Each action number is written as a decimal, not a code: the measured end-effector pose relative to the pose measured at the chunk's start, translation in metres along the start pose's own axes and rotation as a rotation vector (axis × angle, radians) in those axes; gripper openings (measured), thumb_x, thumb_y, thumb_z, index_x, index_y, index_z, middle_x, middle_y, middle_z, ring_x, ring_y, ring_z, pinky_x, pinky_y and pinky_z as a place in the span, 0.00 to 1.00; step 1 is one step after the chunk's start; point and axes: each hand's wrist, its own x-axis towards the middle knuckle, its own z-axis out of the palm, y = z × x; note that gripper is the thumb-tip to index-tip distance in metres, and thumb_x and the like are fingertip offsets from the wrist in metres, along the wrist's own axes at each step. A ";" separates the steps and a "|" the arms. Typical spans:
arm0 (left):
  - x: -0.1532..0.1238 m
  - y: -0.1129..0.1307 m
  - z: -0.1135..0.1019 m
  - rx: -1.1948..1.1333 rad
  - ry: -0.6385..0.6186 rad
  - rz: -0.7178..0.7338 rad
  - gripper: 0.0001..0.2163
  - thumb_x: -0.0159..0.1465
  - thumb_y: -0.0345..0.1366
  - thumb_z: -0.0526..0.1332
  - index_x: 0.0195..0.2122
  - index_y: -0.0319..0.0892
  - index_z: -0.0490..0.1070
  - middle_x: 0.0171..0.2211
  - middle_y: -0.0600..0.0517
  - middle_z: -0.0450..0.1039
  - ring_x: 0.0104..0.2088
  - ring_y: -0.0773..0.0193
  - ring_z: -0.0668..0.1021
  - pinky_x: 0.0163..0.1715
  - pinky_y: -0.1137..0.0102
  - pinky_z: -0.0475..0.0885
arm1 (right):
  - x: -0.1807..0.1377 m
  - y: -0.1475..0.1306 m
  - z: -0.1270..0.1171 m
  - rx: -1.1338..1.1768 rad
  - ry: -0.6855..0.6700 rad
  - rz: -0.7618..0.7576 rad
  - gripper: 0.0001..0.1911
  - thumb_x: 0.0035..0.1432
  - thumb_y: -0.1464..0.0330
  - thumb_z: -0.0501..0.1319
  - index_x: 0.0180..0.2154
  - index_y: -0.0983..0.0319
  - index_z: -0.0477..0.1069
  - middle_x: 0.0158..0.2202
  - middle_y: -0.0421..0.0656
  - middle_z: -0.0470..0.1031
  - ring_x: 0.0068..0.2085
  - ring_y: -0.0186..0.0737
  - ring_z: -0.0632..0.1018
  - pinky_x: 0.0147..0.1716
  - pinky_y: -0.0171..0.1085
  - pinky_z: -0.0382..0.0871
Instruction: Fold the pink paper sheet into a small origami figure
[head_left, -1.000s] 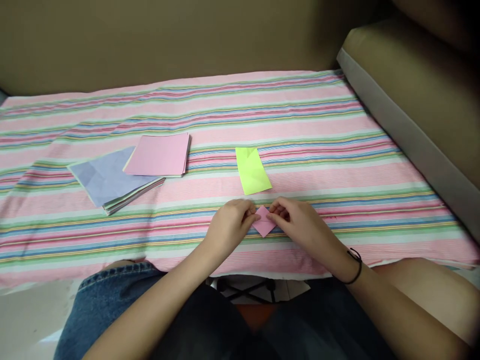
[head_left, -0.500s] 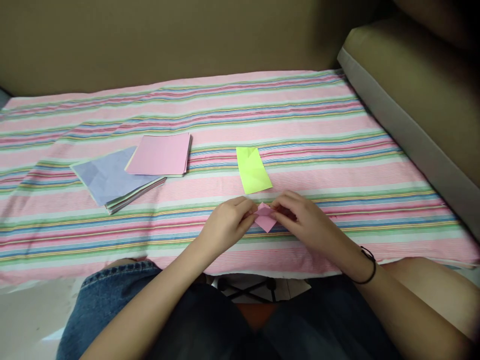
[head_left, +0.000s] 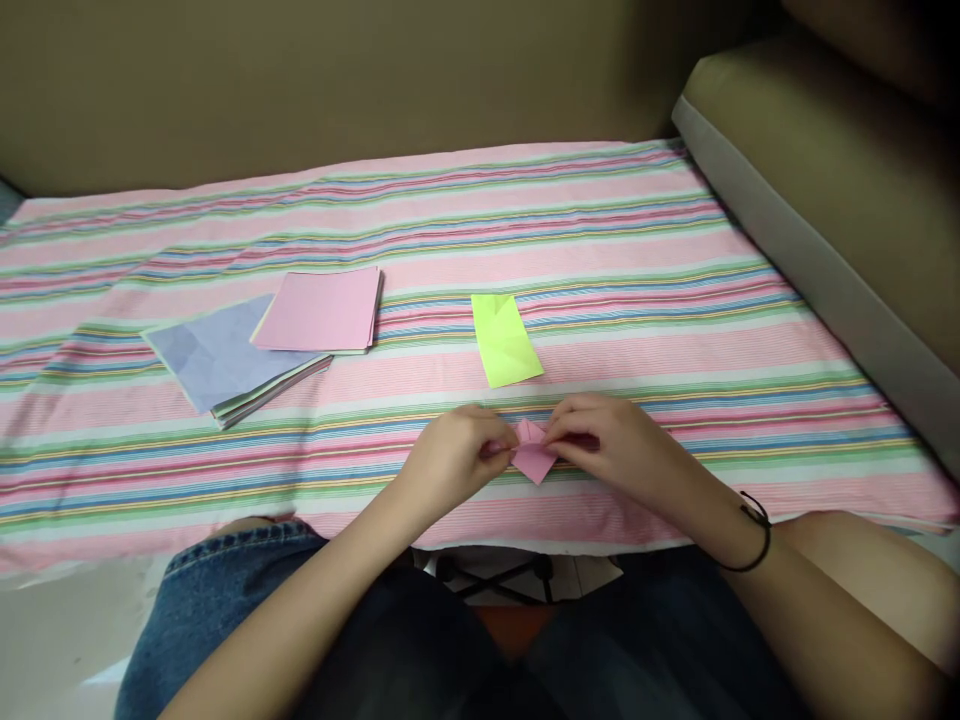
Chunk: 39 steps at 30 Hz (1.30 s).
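A small folded piece of pink paper point(head_left: 535, 463) is pinched between both hands just above the striped cloth. My left hand point(head_left: 461, 450) grips its left corner, thumb and fingers closed. On the opposite corner my right hand point(head_left: 600, 432) does the same; a dark band circles that wrist. A crease or flap shows across the paper's upper part, though the fingertips hide its side corners. Just beyond the hands lies a creased yellow-green sheet of paper point(head_left: 506, 342), flat on the cloth.
Left of the hands, a stack of pink paper squares point(head_left: 322, 310) overlaps a stack of larger sheets with a bluish-purple one point(head_left: 232, 350) on top. The striped cloth point(head_left: 420, 230) covers the seat. A brown backrest point(head_left: 337, 90) rises behind, and a padded armrest point(head_left: 832, 190) borders the right.
Both hands have shifted slightly toward me with the pink paper, which sits lower and shows its upper crease differently. The yellow-green sheet and the stacks lie as before.
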 end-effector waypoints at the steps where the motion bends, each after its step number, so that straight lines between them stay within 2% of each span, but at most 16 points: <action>1: 0.000 0.000 0.001 0.038 -0.017 0.008 0.06 0.59 0.30 0.60 0.24 0.41 0.71 0.22 0.55 0.66 0.26 0.68 0.69 0.25 0.74 0.60 | 0.000 0.002 0.001 -0.033 -0.030 -0.002 0.08 0.56 0.74 0.60 0.29 0.59 0.76 0.31 0.41 0.75 0.35 0.39 0.75 0.34 0.36 0.66; 6: 0.000 -0.001 0.006 0.003 -0.039 -0.004 0.09 0.61 0.34 0.59 0.24 0.41 0.72 0.23 0.53 0.68 0.28 0.65 0.70 0.27 0.72 0.62 | 0.001 0.008 0.004 -0.090 -0.096 0.070 0.08 0.58 0.70 0.59 0.28 0.60 0.75 0.27 0.41 0.73 0.30 0.38 0.72 0.29 0.35 0.62; 9: 0.001 -0.002 0.010 -0.005 -0.013 -0.065 0.11 0.63 0.35 0.57 0.24 0.41 0.72 0.23 0.54 0.68 0.26 0.66 0.70 0.26 0.72 0.61 | 0.002 0.007 0.007 -0.112 -0.093 0.128 0.11 0.61 0.68 0.56 0.28 0.61 0.72 0.27 0.41 0.71 0.30 0.38 0.72 0.28 0.35 0.61; 15: 0.002 0.001 0.018 0.002 0.078 -0.191 0.04 0.61 0.34 0.59 0.30 0.42 0.67 0.25 0.54 0.70 0.26 0.65 0.71 0.25 0.72 0.60 | 0.001 0.001 0.015 -0.204 -0.041 0.247 0.11 0.61 0.68 0.54 0.26 0.61 0.65 0.29 0.42 0.69 0.31 0.38 0.71 0.28 0.35 0.60; 20: 0.000 0.003 0.021 0.083 0.090 -0.172 0.07 0.60 0.36 0.59 0.27 0.42 0.64 0.26 0.54 0.68 0.27 0.64 0.70 0.25 0.72 0.60 | 0.001 0.001 0.023 -0.278 -0.019 0.263 0.11 0.61 0.69 0.53 0.26 0.61 0.64 0.29 0.43 0.68 0.31 0.40 0.71 0.29 0.37 0.61; 29: 0.002 0.004 0.026 0.123 0.114 -0.217 0.06 0.58 0.33 0.62 0.28 0.43 0.63 0.26 0.55 0.67 0.28 0.64 0.70 0.25 0.71 0.59 | 0.003 0.000 0.026 -0.365 -0.005 0.272 0.10 0.60 0.68 0.54 0.26 0.61 0.61 0.29 0.44 0.68 0.31 0.41 0.71 0.28 0.37 0.59; 33: 0.005 -0.002 0.024 0.048 0.090 -0.222 0.06 0.56 0.31 0.62 0.30 0.43 0.64 0.25 0.56 0.66 0.26 0.66 0.68 0.24 0.72 0.58 | 0.002 0.003 0.025 -0.353 -0.001 0.279 0.09 0.60 0.67 0.55 0.26 0.60 0.60 0.30 0.43 0.69 0.32 0.41 0.72 0.28 0.36 0.59; 36: 0.007 -0.010 0.015 -0.098 0.006 -0.239 0.05 0.55 0.29 0.61 0.32 0.43 0.66 0.23 0.58 0.61 0.23 0.69 0.65 0.23 0.73 0.57 | 0.003 0.005 0.024 -0.326 -0.002 0.285 0.10 0.59 0.66 0.56 0.27 0.60 0.59 0.29 0.42 0.69 0.31 0.40 0.71 0.26 0.36 0.58; 39: 0.009 -0.014 0.007 -0.287 -0.065 -0.255 0.04 0.59 0.35 0.59 0.34 0.42 0.67 0.22 0.58 0.59 0.22 0.70 0.64 0.22 0.74 0.58 | 0.003 0.006 0.023 -0.303 -0.008 0.297 0.10 0.58 0.66 0.57 0.26 0.60 0.58 0.29 0.42 0.69 0.30 0.39 0.71 0.26 0.35 0.57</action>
